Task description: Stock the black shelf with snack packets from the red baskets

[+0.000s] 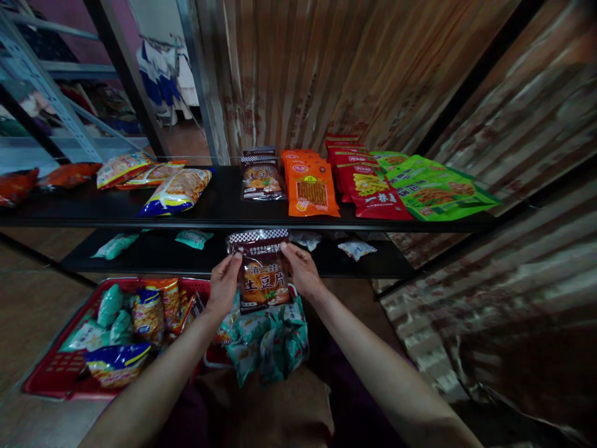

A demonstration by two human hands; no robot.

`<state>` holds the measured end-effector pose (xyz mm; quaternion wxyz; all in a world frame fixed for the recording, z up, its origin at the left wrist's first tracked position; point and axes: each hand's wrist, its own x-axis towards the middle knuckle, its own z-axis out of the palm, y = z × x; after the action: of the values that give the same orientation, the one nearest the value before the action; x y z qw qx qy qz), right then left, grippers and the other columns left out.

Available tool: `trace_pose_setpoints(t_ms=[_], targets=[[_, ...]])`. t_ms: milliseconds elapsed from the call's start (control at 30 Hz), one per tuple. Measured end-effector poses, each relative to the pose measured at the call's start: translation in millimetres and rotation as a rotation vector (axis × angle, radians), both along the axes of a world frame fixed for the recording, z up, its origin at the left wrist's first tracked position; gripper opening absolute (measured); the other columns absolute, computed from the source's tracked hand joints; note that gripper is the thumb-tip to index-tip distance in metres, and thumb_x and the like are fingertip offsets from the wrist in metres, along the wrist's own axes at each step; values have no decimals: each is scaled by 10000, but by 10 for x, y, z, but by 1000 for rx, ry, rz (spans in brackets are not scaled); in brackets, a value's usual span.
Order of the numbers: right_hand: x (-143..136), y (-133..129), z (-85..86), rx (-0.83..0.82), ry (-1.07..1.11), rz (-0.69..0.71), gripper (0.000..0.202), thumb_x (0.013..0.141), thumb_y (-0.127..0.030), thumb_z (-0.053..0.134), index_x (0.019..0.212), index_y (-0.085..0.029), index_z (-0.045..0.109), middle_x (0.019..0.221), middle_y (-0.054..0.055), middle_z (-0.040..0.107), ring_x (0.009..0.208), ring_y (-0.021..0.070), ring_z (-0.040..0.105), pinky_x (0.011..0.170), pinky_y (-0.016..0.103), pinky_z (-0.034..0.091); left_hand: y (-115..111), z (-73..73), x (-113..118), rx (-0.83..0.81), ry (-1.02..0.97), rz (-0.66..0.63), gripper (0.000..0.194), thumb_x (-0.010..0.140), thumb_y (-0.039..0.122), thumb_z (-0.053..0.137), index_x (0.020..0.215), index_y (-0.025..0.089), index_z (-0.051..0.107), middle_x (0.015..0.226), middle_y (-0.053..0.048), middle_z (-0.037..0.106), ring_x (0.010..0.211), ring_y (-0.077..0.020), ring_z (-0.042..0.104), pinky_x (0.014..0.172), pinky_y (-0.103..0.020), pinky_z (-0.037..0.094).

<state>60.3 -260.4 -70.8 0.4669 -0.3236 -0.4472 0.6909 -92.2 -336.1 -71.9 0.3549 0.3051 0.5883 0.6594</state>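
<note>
Between my two hands I hold up a brown bag of potato chips (264, 281), its checkered top edge upward and its printed front toward me. My left hand (225, 283) pinches its left side, thumb on the front. On the right side, my right hand (302, 271) pinches it the same way. The bag hangs in front of the lower shelf, above a heap of teal snack packets (268, 345). Similar brown bags (262, 180) lie stacked on the upper shelf, beside orange snack bags (311, 186).
The black upper shelf (224, 208) also bears red bags (368, 183), green bags (433, 186) and yellow-blue snack bags (177, 191). Small packets (357, 249) lie on the lower shelf (153, 256). A red basket (46, 367) of mixed snacks stands on the floor at left. A curtain (326, 74) hangs behind.
</note>
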Motion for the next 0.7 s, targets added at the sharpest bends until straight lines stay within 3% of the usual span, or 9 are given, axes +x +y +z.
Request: trace_pose_setpoints(t_ms=[133, 300, 467, 700], targets=[[-53, 38, 85, 16, 5, -17, 310, 662, -496, 751, 685, -197, 671, 715, -10, 685, 645, 131, 584, 626, 250, 459, 19, 17, -17, 39, 36, 45, 459, 697, 559, 661, 539, 170, 476, 516, 63, 427, 510, -66, 361, 483, -190, 308], [-66, 32, 133, -1, -26, -37, 305, 633, -486, 767, 637, -196, 672, 628, -21, 649, 591, 117, 544, 571, 241, 427, 24, 27, -41, 60, -64, 50, 386, 671, 522, 699, 602, 163, 576, 581, 48, 523, 543, -76, 429, 533, -195, 365], [-28, 12, 198, 1, -21, -19, 292, 631, -478, 766, 671, -204, 672, 704, -17, 685, 629, 121, 568, 587, 240, 433, 51, 18, -58, 99, -169, 5, 342, 660, 494, 729, 679, 165, 637, 661, 30, 610, 613, -99, 526, 608, -209, 423], [-11, -7, 268, -19, 10, -34, 293, 619, -458, 783, 757, -218, 688, 780, -15, 706, 700, 133, 609, 655, 248, 482, 69, -29, -48, 126, -138, 35, 316, 684, 468, 722, 689, 159, 660, 644, 35, 603, 604, -92, 513, 587, -201, 407]])
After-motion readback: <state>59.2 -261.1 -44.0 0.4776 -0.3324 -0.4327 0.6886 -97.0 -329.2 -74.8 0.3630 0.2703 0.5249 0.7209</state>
